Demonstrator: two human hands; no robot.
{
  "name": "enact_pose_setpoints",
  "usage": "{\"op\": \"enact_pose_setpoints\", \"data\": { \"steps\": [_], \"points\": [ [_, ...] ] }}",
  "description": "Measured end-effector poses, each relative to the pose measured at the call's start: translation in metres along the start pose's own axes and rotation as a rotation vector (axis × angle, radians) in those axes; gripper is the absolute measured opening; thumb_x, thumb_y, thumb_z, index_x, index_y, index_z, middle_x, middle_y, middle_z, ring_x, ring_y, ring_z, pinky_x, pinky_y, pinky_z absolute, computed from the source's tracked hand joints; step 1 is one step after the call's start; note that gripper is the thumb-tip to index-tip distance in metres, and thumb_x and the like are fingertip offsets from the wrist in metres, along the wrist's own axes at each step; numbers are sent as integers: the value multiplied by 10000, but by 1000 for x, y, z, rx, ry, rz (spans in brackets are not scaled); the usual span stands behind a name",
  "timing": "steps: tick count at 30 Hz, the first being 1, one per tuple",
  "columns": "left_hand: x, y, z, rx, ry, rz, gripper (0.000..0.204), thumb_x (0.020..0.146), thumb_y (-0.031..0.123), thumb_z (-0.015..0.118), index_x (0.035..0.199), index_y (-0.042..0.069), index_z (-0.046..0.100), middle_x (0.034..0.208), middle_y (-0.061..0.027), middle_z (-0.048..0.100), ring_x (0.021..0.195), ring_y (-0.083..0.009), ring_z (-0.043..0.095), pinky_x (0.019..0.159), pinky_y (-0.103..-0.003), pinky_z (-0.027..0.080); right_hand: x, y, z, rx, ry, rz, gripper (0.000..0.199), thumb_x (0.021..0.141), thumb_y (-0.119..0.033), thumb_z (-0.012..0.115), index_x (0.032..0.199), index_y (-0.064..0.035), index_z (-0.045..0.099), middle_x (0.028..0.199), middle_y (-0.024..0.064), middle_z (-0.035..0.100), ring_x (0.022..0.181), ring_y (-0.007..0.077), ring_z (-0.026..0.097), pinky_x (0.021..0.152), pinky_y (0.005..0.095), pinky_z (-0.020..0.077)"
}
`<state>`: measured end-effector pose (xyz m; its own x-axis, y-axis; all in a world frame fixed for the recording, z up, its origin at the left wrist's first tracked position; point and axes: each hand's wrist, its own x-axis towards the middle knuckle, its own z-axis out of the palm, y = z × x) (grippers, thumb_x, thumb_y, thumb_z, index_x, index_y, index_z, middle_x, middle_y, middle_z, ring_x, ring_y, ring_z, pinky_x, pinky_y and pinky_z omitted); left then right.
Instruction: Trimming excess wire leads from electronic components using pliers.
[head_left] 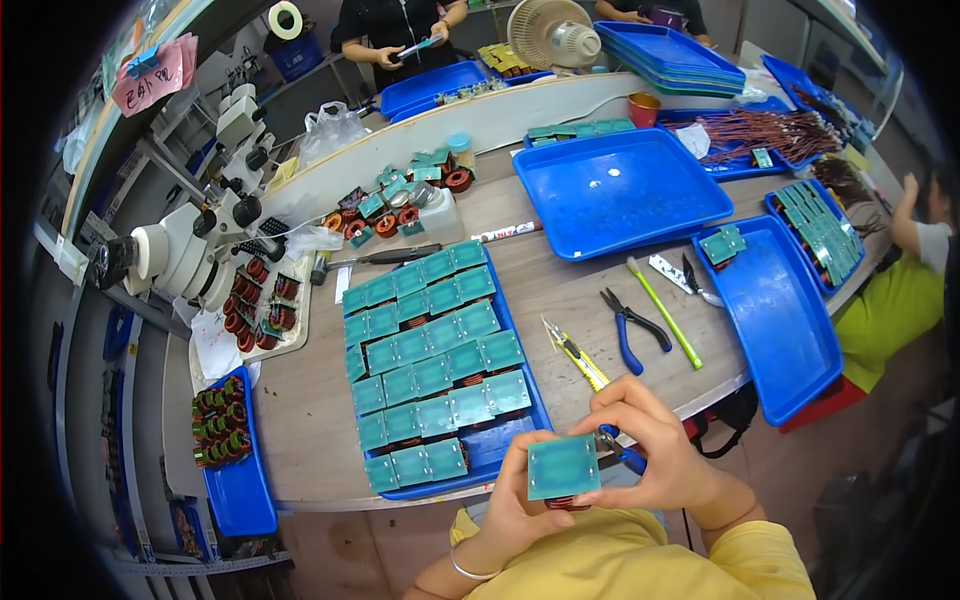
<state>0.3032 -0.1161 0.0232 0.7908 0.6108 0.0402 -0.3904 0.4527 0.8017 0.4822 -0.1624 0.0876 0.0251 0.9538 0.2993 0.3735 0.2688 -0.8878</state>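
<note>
My left hand [515, 505] is closed around the left and lower edges of a green circuit board [563, 468], with a copper-coloured coil [565, 503] under it. My right hand [665, 450] has a blue-handled hand tool [630, 461] in its grip, its kind partly hidden by the fingers. Thumb and fingertips of that hand also meet the board's right edge. To the left of the hands, a blue tray [510, 440] bears rows of similar green boards [432, 375] with coils beneath. A yellow utility knife [575, 353] lies just beyond my right hand.
Blue-handled pliers [635, 330] and a green pen-like stick [664, 312] lie on the table. Large blue trays [622, 190] stand behind and to the right. A microscope [180, 250] is at left, near loose coils [260, 300]. Other people work across the partition and at the right.
</note>
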Motion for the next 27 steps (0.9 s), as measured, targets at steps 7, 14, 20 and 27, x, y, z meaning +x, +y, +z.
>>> {"op": "enact_pose_setpoints", "data": {
  "steps": [7,14,20,27],
  "points": [
    [2,9,11,-7,80,-49,781,782,483,615,1292,-32,322,1124,-182,526,770,-204,554,675,-302,458,1,-5,-12,71,-30,-2,510,630,-277,770,997,13,566,924,118,527,798,192,534,732,282,444],
    [9,15,8,-249,80,-192,743,816,428,463,1348,-43,246,1127,-210,501,764,-254,498,692,-325,402,-13,22,-27,-230,-63,181,300,765,-160,513,978,51,502,809,148,545,692,265,551,656,324,442],
    [12,10,-1,-223,23,-161,847,749,472,650,1336,0,261,1035,-195,528,706,-158,454,607,-240,378,-15,26,-29,-274,-91,51,322,802,-229,520,1002,22,500,866,155,505,768,294,520,707,330,423],
    [14,7,-5,-328,-118,-142,670,710,430,721,1177,98,374,980,-225,548,506,-122,436,495,-185,384,-18,19,-25,-234,-106,37,369,798,-304,541,984,14,522,866,151,509,767,277,537,673,314,439]
  ]
}}
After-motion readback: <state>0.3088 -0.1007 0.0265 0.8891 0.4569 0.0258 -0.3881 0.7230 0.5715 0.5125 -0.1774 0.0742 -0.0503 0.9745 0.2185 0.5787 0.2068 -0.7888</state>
